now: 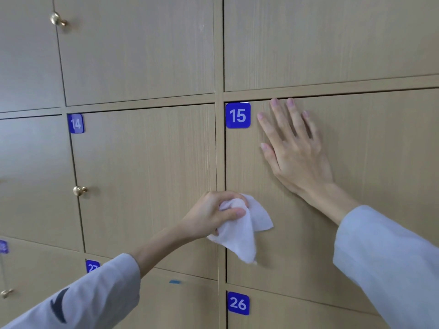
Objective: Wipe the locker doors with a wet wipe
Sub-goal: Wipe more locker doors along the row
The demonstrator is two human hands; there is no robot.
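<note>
Wet wipe [240, 230] is in the left hand [213, 213], bunched up, at the vertical frame strip between locker door 14 [147, 176] and locker door 15 [356, 186], low on both doors. White, crumpled, loose corners hang down and right over the lower left part of door 15. Can't tell if the wipe actually touches the wood.

Left hand: fingers curled round the top of the wipe, thumb across the front pinching it against them. Forearm comes up from lower left, wrist bare, light grey-blue sleeve [95, 298] pushed back, dark mark on the sleeve near the bottom edge.

Right hand [294, 153]: flat on door 15, palm to the wood, fingers straight and spread, pointing up and slightly left, tips near the door's top edge. Thumb out to the left. Forearm enters from lower right, same sleeve colour.

Readable labels, all blue square plates with white numerals at top left door corners:
- "15" plate [238, 115], just left of the right hand's fingers, not touched.
- "14" plate [76, 123], glare on it but legible.
- "26" plate [238, 303], door below 15.
- "27" plate [92, 266], door below 14, partly hidden by the left sleeve.
- One more plate [3, 246] at the far left edge, too blurred to read.

Brass knob [79, 190] at the left edge of door 14; another knob [57, 19] upper left. Small blue tape mark [175, 281] on the door below 14.
</note>
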